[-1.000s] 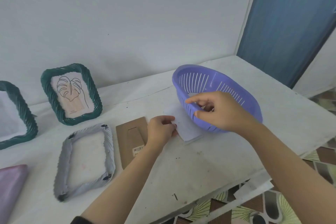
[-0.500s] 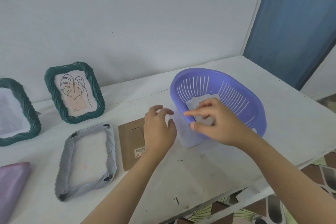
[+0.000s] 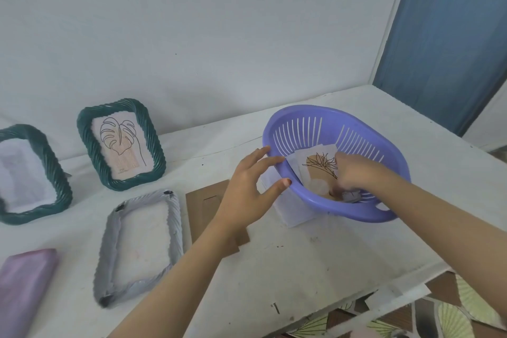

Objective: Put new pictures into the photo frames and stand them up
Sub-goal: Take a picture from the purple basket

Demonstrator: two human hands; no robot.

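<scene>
A purple slotted basket [image 3: 323, 114] stands on the white table, partly on a white sheet [image 3: 292, 212]. Inside it lie pictures; the top picture [image 3: 315, 170] shows a line-drawn flower on a tan shape. My right hand [image 3: 356, 173] reaches into the basket, its fingers curled on that picture's right side. My left hand [image 3: 247, 189] touches the basket's near-left rim with spread fingers and thumb. A grey frame [image 3: 175, 230] lies flat with nothing in it, and its brown backing board [image 3: 205, 206] lies beside it, partly under my left arm.
Two green frames lean by the wall: one frame [image 3: 90, 151] holds a leaf drawing, the other frame [image 3: 59, 181] a pale sheet. A purple object [image 3: 24, 288] lies at the front left. The table's front edge [image 3: 356, 293] runs under my right arm; a blue door [image 3: 450, 35] is far right.
My right hand went from the basket's rim down inside onto the flower picture. My left hand left the white sheet and came up to the basket's rim.
</scene>
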